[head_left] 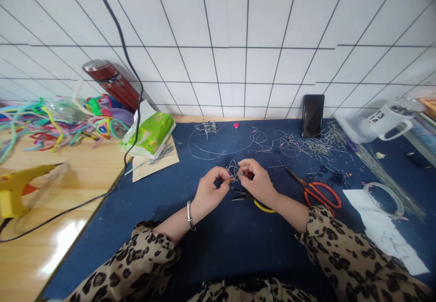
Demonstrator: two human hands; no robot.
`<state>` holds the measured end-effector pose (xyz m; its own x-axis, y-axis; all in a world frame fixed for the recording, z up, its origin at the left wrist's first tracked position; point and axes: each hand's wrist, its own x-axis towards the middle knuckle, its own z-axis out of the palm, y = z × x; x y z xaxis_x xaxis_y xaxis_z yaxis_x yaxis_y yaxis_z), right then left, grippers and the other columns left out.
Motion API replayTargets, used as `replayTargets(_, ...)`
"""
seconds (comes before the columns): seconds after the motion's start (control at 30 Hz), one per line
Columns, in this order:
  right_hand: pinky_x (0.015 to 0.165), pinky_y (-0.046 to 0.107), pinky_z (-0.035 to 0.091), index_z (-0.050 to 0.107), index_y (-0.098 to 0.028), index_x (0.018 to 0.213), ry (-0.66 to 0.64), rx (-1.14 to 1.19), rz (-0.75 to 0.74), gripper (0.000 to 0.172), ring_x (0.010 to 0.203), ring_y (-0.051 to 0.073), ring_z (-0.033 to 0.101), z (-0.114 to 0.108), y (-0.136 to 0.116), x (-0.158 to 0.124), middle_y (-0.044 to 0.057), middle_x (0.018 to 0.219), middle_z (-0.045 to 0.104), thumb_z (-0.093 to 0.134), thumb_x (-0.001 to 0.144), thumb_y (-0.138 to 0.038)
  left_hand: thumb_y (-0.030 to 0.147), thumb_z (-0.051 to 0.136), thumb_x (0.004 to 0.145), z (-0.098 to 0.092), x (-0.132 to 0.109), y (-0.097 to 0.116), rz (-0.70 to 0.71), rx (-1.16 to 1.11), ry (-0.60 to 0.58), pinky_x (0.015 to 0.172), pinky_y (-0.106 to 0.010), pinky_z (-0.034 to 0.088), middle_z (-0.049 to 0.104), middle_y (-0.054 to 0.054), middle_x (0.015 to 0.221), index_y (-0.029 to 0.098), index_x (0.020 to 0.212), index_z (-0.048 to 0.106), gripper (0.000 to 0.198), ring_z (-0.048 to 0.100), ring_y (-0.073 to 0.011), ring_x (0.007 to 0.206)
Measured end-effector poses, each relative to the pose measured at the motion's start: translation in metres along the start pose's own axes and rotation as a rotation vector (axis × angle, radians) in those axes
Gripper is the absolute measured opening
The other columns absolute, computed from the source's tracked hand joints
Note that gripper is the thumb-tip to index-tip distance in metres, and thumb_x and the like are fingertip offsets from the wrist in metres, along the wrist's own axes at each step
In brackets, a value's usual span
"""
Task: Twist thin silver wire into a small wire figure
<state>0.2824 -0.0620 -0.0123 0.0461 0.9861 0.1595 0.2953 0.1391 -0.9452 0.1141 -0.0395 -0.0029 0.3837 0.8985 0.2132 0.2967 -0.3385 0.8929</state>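
My left hand and my right hand meet over the blue mat, both pinching a small tangle of thin silver wire held between their fingertips. A silver bangle sits on my left wrist. Yellow-handled pliers lie on the mat just under my right hand. Both sleeves are leopard print.
Orange-handled scissors lie right of my hands. Loose wire pieces, a black phone and a white mug are at the back. On the wooden table left: yellow glue gun, coloured pipe cleaners, green tissue pack, brown flask.
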Motion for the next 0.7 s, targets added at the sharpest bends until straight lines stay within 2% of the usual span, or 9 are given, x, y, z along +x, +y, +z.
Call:
replayTargets(0.33, 0.071, 0.027, 0.042, 0.053, -0.02, 0.1, -0.152, 0.311, 0.063, 0.03, 0.071, 0.011, 0.053, -0.014, 0.0, 0.006, -0.002, 0.078, 0.055, 0.055, 0.071, -0.013, 0.009, 0.052, 0.074, -0.005, 0.004, -0.001, -0.004, 0.023, 0.026, 0.071, -0.027, 0.046, 0.06, -0.002, 0.075, 0.017, 0.078, 0.056, 0.009, 0.056, -0.0132, 0.071)
replayTargets(0.7, 0.063, 0.024, 0.04, 0.049, -0.022, 0.103, -0.209, 0.34, 0.095, 0.04, 0.062, 0.009, 0.045, -0.015, -0.004, 0.005, -0.005, 0.071, 0.047, 0.063, 0.066, -0.018, 0.009, 0.052, 0.073, -0.003, 0.001, 0.002, 0.038, 0.047, 0.024, 0.069, -0.026, 0.046, 0.058, -0.002, 0.075, 0.017, 0.077, 0.057, 0.011, 0.055, -0.0132, 0.071)
